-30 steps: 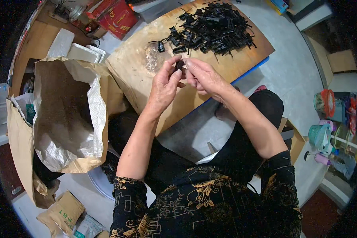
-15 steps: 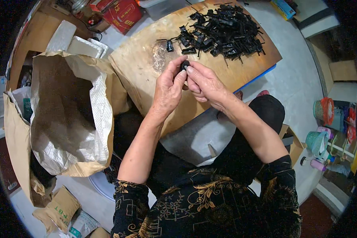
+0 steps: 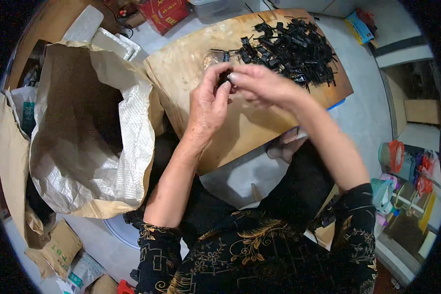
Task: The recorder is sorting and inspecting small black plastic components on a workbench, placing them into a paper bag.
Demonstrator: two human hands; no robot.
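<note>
Small dark part (image 3: 224, 77) — long axis obscured — sits left of and nearer the wearer than the black pile (image 3: 296, 51), enclosed by the left hand's (image 3: 207, 100) nearly closed fingers; right hand (image 3: 265, 87), pile-side, is bent and blurred, grip indeterminable.

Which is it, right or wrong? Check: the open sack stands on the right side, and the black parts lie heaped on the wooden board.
The side is wrong: the head view shows the open sack on the left side. The black parts do lie heaped on the wooden board.
</note>
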